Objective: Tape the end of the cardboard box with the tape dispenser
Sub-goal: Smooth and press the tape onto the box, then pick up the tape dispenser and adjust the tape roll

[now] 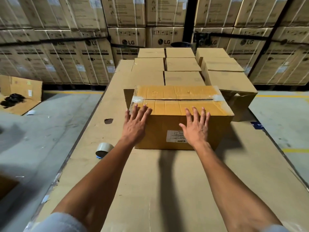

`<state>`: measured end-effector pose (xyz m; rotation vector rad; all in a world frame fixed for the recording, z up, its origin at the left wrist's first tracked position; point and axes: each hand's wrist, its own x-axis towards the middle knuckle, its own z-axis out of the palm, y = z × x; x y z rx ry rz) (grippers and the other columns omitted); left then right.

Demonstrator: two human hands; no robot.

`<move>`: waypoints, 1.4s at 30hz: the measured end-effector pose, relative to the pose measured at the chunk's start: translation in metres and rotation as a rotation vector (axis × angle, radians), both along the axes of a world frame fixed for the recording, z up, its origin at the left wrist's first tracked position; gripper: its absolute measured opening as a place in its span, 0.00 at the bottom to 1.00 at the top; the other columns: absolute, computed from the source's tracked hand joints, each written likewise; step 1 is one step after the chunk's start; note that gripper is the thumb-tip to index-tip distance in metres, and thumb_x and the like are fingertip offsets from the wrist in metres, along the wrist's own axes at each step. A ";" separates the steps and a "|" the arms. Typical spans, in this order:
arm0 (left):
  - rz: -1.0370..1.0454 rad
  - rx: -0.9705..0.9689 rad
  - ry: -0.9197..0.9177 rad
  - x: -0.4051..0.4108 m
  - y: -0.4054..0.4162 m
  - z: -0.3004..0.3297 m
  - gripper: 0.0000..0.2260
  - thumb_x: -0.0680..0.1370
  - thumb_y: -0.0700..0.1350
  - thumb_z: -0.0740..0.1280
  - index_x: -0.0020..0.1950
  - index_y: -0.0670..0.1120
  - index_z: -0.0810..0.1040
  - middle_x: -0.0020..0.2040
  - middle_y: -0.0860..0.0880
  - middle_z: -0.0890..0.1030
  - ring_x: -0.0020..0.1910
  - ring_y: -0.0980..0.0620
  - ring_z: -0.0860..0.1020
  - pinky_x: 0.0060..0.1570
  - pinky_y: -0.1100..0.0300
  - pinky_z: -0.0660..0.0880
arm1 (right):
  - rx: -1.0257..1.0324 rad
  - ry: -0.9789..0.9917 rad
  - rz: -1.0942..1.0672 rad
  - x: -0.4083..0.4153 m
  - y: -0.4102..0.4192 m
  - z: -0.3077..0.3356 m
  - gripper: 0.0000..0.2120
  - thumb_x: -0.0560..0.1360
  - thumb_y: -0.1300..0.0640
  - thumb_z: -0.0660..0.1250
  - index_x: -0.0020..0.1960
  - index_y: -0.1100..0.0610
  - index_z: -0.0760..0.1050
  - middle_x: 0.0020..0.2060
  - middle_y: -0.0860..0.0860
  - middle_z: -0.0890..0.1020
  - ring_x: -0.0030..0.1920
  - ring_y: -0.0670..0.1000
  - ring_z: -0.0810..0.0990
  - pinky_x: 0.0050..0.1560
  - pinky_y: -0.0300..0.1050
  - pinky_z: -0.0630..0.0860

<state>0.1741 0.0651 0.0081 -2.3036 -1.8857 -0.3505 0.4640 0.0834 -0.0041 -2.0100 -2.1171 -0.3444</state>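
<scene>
Two flat hands, left hand (134,122), right hand (195,126), cardboard box (167,106)

Left grip (135,122): flat, fingers spread, palm down.
Right grip (196,127): flat, fingers spread, palm down.
Arms: both bare forearms stretched forward, roughly parallel.

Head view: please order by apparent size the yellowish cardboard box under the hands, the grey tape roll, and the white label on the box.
1. Yellowish cardboard box, clearly largest.
2. Grey tape roll and white label: similar; the label is partly covered by the right hand, so unranked.
</scene>
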 end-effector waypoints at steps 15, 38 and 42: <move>-0.094 0.063 -0.120 -0.085 -0.051 -0.042 0.40 0.82 0.40 0.67 0.90 0.53 0.51 0.90 0.53 0.43 0.89 0.44 0.51 0.85 0.43 0.54 | 0.175 0.178 0.285 -0.114 -0.062 -0.025 0.28 0.75 0.57 0.70 0.74 0.52 0.70 0.77 0.59 0.67 0.74 0.62 0.67 0.73 0.61 0.64; -0.085 -0.245 -0.406 -0.258 -0.063 -0.160 0.29 0.86 0.67 0.58 0.85 0.57 0.67 0.86 0.49 0.67 0.81 0.43 0.68 0.79 0.43 0.66 | -0.578 0.786 -0.272 -0.331 -0.049 -0.137 0.17 0.81 0.44 0.70 0.52 0.58 0.87 0.55 0.58 0.88 0.61 0.63 0.81 0.58 0.49 0.76; -0.087 -0.254 -0.459 -0.262 -0.062 -0.168 0.29 0.86 0.68 0.56 0.85 0.58 0.66 0.85 0.49 0.68 0.80 0.44 0.70 0.80 0.45 0.66 | -0.591 0.782 -0.389 -0.336 -0.047 -0.137 0.13 0.80 0.46 0.72 0.54 0.55 0.87 0.55 0.55 0.88 0.59 0.61 0.83 0.49 0.43 0.71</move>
